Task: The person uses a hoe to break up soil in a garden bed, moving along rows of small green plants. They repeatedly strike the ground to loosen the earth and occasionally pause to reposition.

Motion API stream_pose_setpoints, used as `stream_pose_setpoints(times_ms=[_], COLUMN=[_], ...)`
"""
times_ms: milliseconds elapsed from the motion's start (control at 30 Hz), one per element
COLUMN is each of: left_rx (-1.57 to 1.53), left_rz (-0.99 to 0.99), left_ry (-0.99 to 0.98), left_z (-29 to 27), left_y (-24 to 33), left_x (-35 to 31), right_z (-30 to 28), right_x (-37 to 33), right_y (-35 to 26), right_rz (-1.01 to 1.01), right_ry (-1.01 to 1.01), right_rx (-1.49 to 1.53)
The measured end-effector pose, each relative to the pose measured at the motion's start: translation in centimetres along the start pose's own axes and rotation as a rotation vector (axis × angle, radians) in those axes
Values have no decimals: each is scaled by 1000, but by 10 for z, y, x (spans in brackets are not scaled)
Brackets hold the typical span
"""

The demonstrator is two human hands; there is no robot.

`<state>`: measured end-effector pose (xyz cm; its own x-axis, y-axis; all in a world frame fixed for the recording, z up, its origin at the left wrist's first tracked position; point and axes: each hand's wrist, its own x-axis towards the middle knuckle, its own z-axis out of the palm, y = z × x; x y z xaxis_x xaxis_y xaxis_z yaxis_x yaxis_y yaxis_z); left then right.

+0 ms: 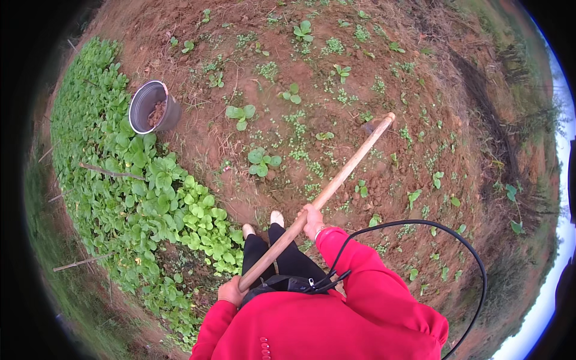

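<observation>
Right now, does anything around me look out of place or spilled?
Mainly the black cable: it bows out in a wide, loose loop past your right sleeve, and might snag while you hold the hoe. The bucket may lean toward the plants, but the lens could cause that. I see no spill.

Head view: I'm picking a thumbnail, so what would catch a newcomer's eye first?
The bright red top fills the lower middle. A long wooden handle slants up to the right, held by the left hand near its lower end and the right hand further up. At upper left, a grey bucket sits beside dense green plants.
</observation>
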<state>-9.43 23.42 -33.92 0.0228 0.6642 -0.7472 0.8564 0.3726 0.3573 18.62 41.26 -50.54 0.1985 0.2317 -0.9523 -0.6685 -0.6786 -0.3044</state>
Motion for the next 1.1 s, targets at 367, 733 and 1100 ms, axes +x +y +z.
stream_pose_setpoints(times_ms=[367,733,1100], left_rx=[180,66,13], left_rz=[209,59,7], left_ry=[219,195,191], left_z=[-10,-21,25], left_y=[73,-4,-19], left_x=[75,-13,-7], right_z=[33,24,17], right_x=[36,-2,-9], right_y=[-101,16,10], right_rz=[-115,68,26], right_ry=[-262,-187,-30], right_rx=[187,102,20])
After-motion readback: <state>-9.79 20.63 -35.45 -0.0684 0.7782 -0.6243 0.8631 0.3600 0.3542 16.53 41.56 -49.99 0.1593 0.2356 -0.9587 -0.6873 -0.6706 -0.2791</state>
